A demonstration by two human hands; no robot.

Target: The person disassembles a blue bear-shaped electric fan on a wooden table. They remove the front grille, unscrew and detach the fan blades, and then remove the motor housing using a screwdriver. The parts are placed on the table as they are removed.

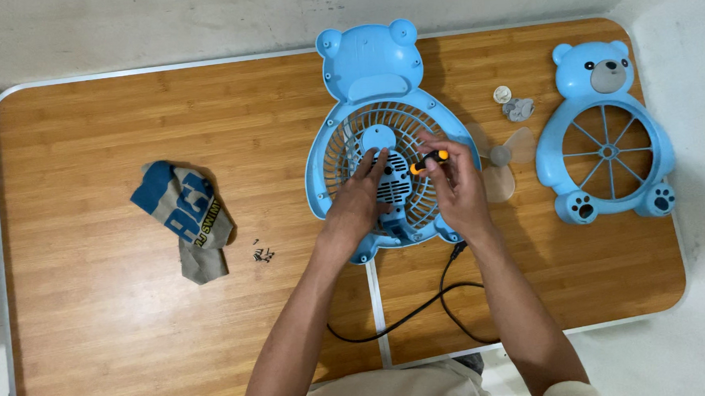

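— Blue plastic fan housing [379, 84], bear-shaped, ribbed grille, lying at table [93, 316] centre?
— Yes. Left hand [357, 206] spread flat on motor cover; right hand [456, 184] clamped on orange-and-black screwdriver [429, 162], tip seemingly at grille. Matching front grille [604, 136] well apart, right.

Single head-worn camera, looking almost straight down from above the near edge of the wooden table [93, 316]. Moderate distance: whole tabletop framed, far wall and right wall visible, both forearms entering from near side.
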